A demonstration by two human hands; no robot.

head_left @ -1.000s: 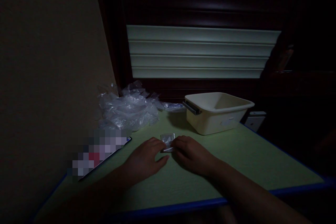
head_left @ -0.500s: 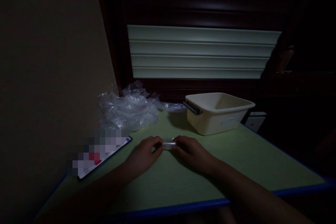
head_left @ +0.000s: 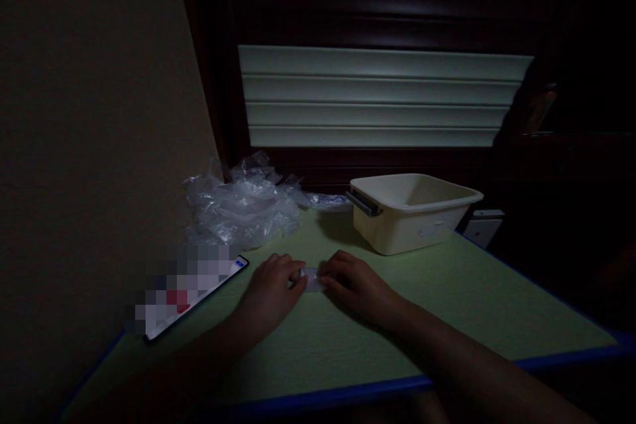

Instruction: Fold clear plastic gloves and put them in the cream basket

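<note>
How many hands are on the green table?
2. The left hand is beside the phone, the right hand nearer the cream tub. Both hold the ends of a small plastic piece between them. The room is dark, so others could be hidden.

Dim, underexposed view: weak light catches the green tabletop [head_left: 447, 305], the slats [head_left: 382, 96] and the tub [head_left: 412, 232], which throws a soft shadow leftward. The left hand [head_left: 271, 286] and right hand [head_left: 356, 286] show dark; corners go black; a pixelated patch [head_left: 183, 281] sits left.
</note>
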